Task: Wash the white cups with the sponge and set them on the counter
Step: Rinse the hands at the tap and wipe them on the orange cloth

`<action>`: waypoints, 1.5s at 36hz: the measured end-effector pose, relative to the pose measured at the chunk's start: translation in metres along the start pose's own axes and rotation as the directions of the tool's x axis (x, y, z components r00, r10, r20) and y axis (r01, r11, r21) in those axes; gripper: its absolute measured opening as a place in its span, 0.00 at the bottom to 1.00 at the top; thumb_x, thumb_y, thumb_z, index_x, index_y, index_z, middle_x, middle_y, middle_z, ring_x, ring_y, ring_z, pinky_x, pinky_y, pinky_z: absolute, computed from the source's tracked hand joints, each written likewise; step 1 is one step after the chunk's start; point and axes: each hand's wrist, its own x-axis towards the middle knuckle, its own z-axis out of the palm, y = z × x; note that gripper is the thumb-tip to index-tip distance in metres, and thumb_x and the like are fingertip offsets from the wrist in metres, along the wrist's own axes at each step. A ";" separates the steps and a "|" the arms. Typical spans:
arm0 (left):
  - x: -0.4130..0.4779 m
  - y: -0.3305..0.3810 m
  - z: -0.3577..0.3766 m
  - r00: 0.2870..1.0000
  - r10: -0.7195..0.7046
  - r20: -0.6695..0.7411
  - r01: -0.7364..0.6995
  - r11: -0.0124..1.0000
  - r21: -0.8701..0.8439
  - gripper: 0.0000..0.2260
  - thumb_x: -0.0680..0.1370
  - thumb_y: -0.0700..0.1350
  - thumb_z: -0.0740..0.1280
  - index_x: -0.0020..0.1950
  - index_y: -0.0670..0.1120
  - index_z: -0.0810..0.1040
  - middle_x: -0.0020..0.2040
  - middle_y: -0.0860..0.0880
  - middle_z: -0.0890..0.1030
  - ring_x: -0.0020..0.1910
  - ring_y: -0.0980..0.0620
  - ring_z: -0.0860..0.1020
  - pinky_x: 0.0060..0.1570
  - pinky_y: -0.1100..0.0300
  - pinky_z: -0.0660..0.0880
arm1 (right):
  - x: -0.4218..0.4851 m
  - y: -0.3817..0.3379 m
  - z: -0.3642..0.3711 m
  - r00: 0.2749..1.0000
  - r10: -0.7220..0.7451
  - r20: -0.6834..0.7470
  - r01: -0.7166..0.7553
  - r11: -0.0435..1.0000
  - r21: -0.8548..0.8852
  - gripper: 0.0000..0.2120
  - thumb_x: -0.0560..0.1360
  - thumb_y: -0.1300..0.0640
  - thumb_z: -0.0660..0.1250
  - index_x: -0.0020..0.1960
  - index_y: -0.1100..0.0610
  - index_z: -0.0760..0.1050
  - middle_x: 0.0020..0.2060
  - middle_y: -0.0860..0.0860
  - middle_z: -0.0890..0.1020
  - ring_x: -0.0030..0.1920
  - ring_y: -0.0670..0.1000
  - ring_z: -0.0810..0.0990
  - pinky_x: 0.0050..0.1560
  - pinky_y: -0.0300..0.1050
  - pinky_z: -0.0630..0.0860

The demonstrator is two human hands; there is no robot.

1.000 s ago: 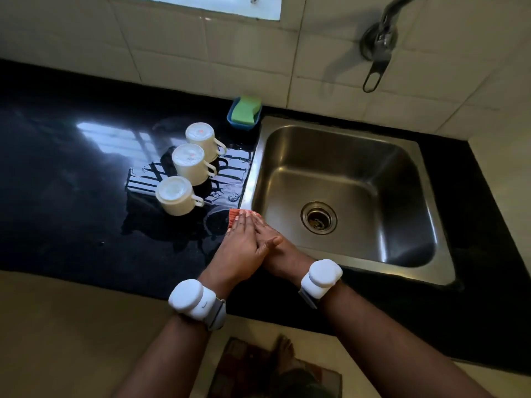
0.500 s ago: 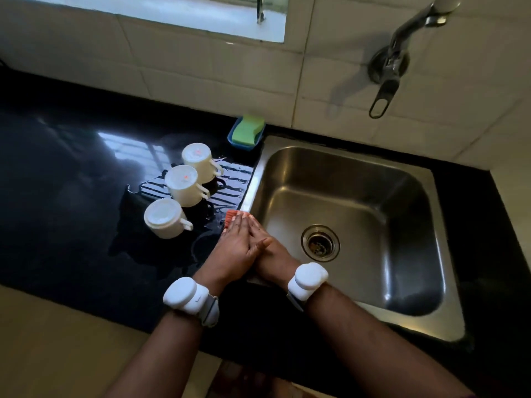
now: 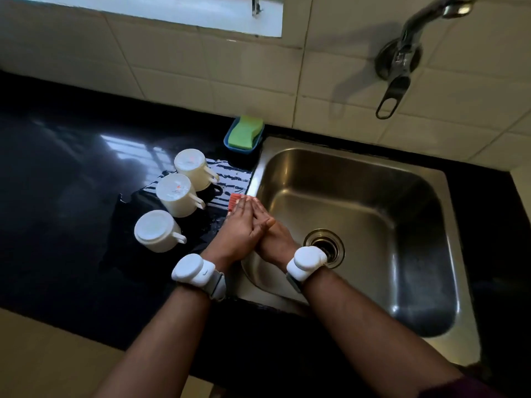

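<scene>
Three white cups stand upside down in a row on the wet black counter point(image 3: 57, 182), left of the sink: a far cup point(image 3: 192, 168), a middle cup point(image 3: 175, 193) and a near cup point(image 3: 153, 229). The green sponge point(image 3: 244, 132) lies in a blue tray point(image 3: 230, 145) at the sink's back left corner. My left hand point(image 3: 241, 228) lies on top of my right hand point(image 3: 273, 239) at the sink's left rim. Both have straight fingers, whose tips rest on a small orange pad point(image 3: 234, 200). Neither hand touches a cup or the sponge.
The steel sink point(image 3: 373, 214) has a drain point(image 3: 324, 245) and holds no dishes. A wall tap point(image 3: 402, 53) juts out above it at the back right. Tiled wall and a window sill run along the back. Water pools around the cups.
My hands stay pressed together on the orange pad at the sink rim. The view has shifted a little; cups and sponge have not moved.
</scene>
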 end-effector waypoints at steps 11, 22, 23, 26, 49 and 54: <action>0.045 -0.001 -0.016 0.999 0.038 0.004 -0.038 0.999 0.003 0.35 0.80 0.59 0.53 0.77 0.37 0.48 0.78 0.39 0.49 0.77 0.48 0.45 0.76 0.56 0.43 | 0.033 0.012 -0.018 0.995 0.079 -0.066 -0.082 0.996 -0.037 0.29 0.80 0.56 0.55 0.77 0.58 0.46 0.77 0.53 0.48 0.77 0.49 0.45 0.76 0.40 0.44; 0.090 0.001 -0.025 0.997 0.075 0.001 -0.074 0.997 0.029 0.39 0.77 0.65 0.48 0.77 0.39 0.49 0.78 0.40 0.50 0.78 0.48 0.47 0.76 0.53 0.46 | 0.065 0.032 -0.032 0.987 0.127 -0.100 -0.135 0.988 -0.070 0.28 0.81 0.57 0.55 0.77 0.59 0.47 0.77 0.54 0.48 0.77 0.49 0.46 0.75 0.38 0.44; 0.093 0.000 -0.025 0.997 0.076 -0.005 -0.076 0.997 0.027 0.38 0.77 0.64 0.49 0.77 0.39 0.49 0.78 0.40 0.50 0.78 0.48 0.47 0.76 0.52 0.46 | 0.068 0.033 -0.033 0.986 0.132 -0.097 -0.139 0.987 -0.075 0.28 0.81 0.57 0.55 0.77 0.59 0.47 0.77 0.54 0.48 0.77 0.49 0.46 0.76 0.39 0.45; 0.102 0.000 -0.026 0.996 0.083 -0.013 -0.082 0.996 0.025 0.37 0.78 0.64 0.50 0.77 0.39 0.49 0.78 0.41 0.50 0.77 0.48 0.47 0.76 0.52 0.47 | 0.074 0.036 -0.036 0.984 0.151 -0.098 -0.159 0.984 -0.079 0.28 0.81 0.56 0.55 0.77 0.59 0.47 0.77 0.53 0.49 0.77 0.48 0.47 0.76 0.43 0.49; 0.113 0.027 -0.026 0.988 0.088 -0.130 -0.078 0.994 0.078 0.39 0.78 0.65 0.50 0.76 0.35 0.52 0.76 0.37 0.55 0.77 0.44 0.53 0.75 0.51 0.50 | 0.090 0.051 -0.063 0.967 0.146 -0.208 -0.156 0.987 -0.031 0.23 0.81 0.57 0.57 0.74 0.57 0.58 0.75 0.53 0.60 0.75 0.49 0.56 0.74 0.50 0.56; 0.123 0.032 -0.018 0.994 0.032 -0.107 -0.018 0.992 0.125 0.42 0.77 0.67 0.50 0.76 0.35 0.48 0.77 0.36 0.52 0.77 0.43 0.50 0.76 0.51 0.47 | 0.085 0.066 -0.061 0.965 0.222 -0.143 -0.224 0.975 0.003 0.22 0.80 0.64 0.57 0.72 0.65 0.59 0.73 0.59 0.62 0.74 0.55 0.61 0.65 0.23 0.55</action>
